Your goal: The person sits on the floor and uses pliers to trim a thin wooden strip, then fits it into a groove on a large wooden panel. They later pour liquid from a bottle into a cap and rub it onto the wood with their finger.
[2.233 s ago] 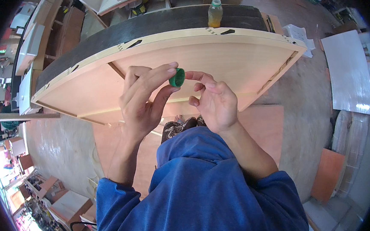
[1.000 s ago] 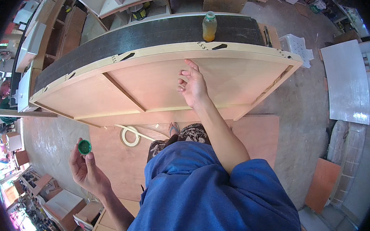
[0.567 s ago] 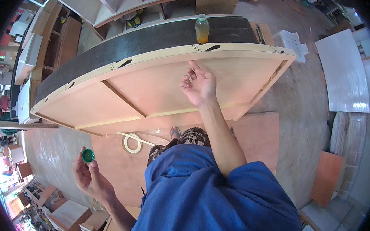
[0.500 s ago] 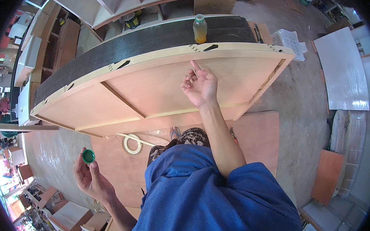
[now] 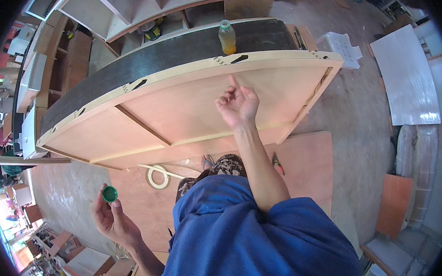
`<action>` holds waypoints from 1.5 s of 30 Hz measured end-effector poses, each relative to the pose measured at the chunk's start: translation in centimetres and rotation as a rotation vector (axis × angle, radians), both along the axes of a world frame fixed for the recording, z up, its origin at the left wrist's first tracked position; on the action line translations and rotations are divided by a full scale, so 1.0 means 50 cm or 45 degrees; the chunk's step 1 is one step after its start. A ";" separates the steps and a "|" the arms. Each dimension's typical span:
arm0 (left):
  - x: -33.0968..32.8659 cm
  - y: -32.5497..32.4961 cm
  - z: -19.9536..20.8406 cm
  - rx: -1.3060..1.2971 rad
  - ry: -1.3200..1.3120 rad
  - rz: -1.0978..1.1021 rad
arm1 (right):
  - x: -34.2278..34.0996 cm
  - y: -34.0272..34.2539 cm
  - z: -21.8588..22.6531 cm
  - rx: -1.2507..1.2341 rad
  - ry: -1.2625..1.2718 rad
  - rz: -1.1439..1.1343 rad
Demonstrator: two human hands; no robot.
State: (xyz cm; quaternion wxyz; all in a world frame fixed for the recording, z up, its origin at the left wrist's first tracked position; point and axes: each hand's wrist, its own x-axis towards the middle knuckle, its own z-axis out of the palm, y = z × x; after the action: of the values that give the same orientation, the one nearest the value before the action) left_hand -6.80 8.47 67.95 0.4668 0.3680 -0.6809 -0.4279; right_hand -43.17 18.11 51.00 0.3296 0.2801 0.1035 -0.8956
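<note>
My left hand [image 5: 110, 216], at the lower left, pinches a round green bottle cap [image 5: 109, 194] between thumb and fingers, its hollow side showing. My right hand [image 5: 239, 106] is raised in front of a pale wooden panel frame [image 5: 197, 105], palm turned up. Its index finger stretches forward, the other fingers curl loosely, and no object shows in it. Beyond that fingertip, a clear plastic bottle [image 5: 227, 40] stands upright and uncapped on a dark tabletop [image 5: 181, 48], with yellowish liquid inside. Neither hand touches the bottle.
A roll of pale edging strip [image 5: 157, 177] and red-handled pliers [image 5: 278, 165] lie on a plywood sheet [image 5: 305, 180] on the floor near my feet. White shelving [image 5: 107, 2] stands behind the table. A white plastic stool [image 5: 339, 50] is at its right end.
The view has shifted a little. My left hand with the cap sits slightly farther right and lower. My right forearm has swung left, uncovering the pliers. The bottle still stands on the tabletop.
</note>
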 end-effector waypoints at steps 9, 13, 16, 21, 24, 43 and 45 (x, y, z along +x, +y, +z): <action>-0.016 0.004 0.010 -0.075 0.048 -0.047 | -0.051 -0.007 0.005 -0.284 -0.046 0.163; -0.017 0.026 0.003 0.055 0.064 -0.035 | -0.131 0.116 0.018 -0.220 -0.012 -0.025; -0.028 0.037 0.000 0.065 0.061 -0.036 | -0.144 0.126 0.051 0.109 0.040 -0.196; -0.061 0.032 0.002 0.046 0.082 -0.101 | -0.022 -0.012 0.051 0.211 0.001 0.046; -0.073 0.026 0.004 -0.004 0.085 -0.153 | 0.043 -0.077 0.015 0.227 0.068 0.306; 0.002 0.002 0.029 -0.031 0.094 0.069 | -0.064 -0.023 0.093 0.445 0.187 -0.094; 0.009 -0.004 0.032 -0.041 0.084 0.050 | -0.020 -0.060 0.103 0.404 0.167 -0.003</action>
State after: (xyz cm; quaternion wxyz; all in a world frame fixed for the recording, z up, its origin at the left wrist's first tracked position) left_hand -6.36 8.25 69.55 0.5030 0.3594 -0.6646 -0.4198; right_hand -44.17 15.09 56.17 0.2725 0.2697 0.2646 -0.8849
